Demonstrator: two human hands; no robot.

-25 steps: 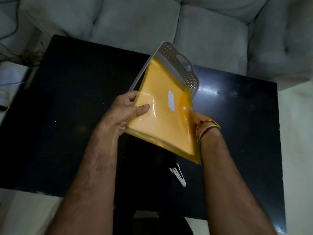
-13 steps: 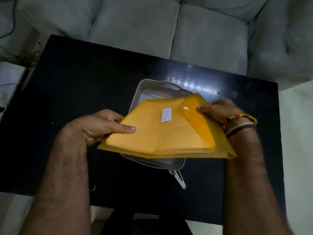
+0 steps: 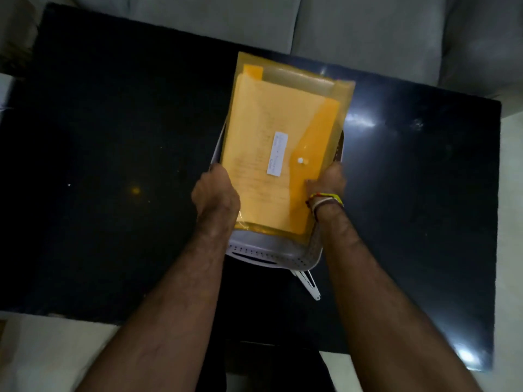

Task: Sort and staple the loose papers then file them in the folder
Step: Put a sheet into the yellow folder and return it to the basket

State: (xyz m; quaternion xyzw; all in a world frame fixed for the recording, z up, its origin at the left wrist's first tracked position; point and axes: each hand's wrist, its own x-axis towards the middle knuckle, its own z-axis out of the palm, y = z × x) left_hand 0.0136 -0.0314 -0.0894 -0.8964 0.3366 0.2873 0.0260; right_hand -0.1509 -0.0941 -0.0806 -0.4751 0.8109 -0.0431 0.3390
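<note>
A: Entry, head view. Where is the folder?

B: The yellow folder lies flat over a pale perforated tray, which sits on the black tabletop about midway between its left and right edges. The folder's far end overhangs the tray toward the tabletop's far edge. Its flap is closed over a white snap; a white label sits just left of it. Papers show faintly through the cover.

A: Your hands?

B: Your left hand grips the folder's left edge, fingers curled under and out of sight. Your right hand holds the right edge, thumb pressed on the flap. Bands circle that wrist.

A: Anything else?

B: A white stapler pokes out from the tray's near right corner, toward the near edge. A grey sofa stands beyond the far edge.
</note>
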